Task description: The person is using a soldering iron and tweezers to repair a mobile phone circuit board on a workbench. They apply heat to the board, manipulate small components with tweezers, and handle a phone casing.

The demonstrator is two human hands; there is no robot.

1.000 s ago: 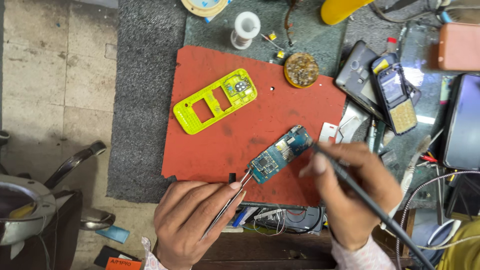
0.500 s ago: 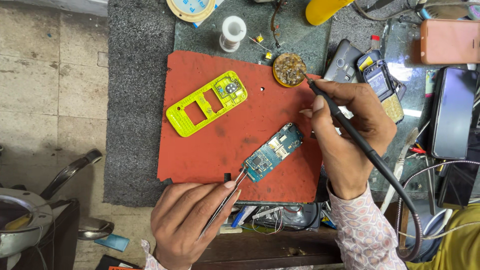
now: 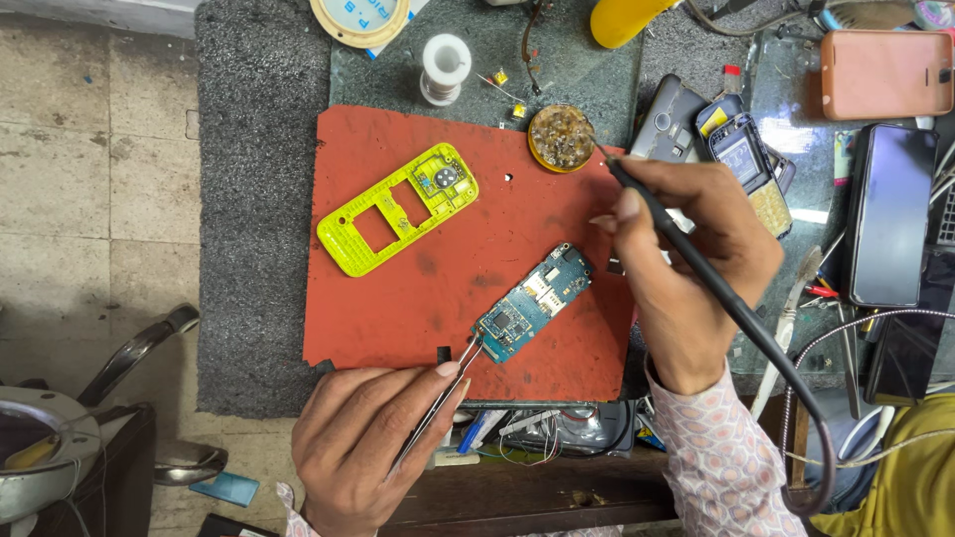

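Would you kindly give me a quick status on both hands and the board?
Left hand pinching tweezers on circuit board. Right hand holding soldering iron, tip at brass tin. Nothing blocking.

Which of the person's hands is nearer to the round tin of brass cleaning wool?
Right. The right hand holds the soldering iron with its tip at the tin; the left hand holds tweezers far below, at the circuit board.

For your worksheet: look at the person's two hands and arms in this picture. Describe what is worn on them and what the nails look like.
Both hands are bare: no gloves, rings or watch show. The right hand comes out of a pale pink sleeve with a small repeating lattice print. At the left hand only a sliver of similar cuff shows. Nails are short and unpainted.
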